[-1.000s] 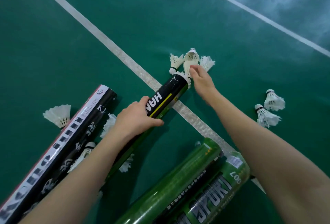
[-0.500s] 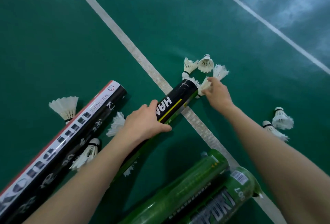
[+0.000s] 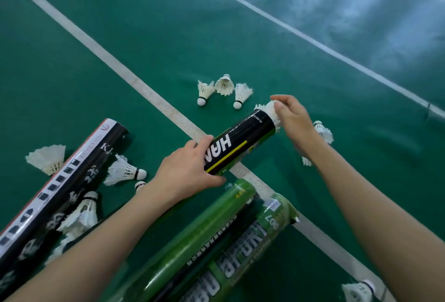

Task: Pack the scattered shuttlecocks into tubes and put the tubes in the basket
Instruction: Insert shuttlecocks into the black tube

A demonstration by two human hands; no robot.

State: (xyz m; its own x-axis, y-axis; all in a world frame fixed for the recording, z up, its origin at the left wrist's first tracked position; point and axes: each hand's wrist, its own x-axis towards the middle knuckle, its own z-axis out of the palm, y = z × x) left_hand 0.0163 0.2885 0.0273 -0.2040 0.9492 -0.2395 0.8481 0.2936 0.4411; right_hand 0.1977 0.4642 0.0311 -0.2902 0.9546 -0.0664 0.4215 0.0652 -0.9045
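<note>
1. Gripping the black tube (image 3: 243,142) around its middle, the left hand (image 3: 190,169) holds it angled across a white line (image 3: 149,94) on the green court floor (image 3: 120,12).
2. At the tube's mouth, the right hand (image 3: 292,118) touches a shuttlecock (image 3: 266,109) whose feathers stick out. The hand is blurred, so I cannot tell whether it pinches or pushes.
3. Just beyond the mouth, three shuttlecocks (image 3: 224,89) lie clustered on the floor.
4. At left lies a black-and-white tube (image 3: 60,193) with loose shuttlecocks (image 3: 125,169) beside it. Nearest the camera, two green tubes (image 3: 204,241) lie side by side.
5. A second white line (image 3: 301,34) crosses upper right, with pale glare beyond it.
</note>
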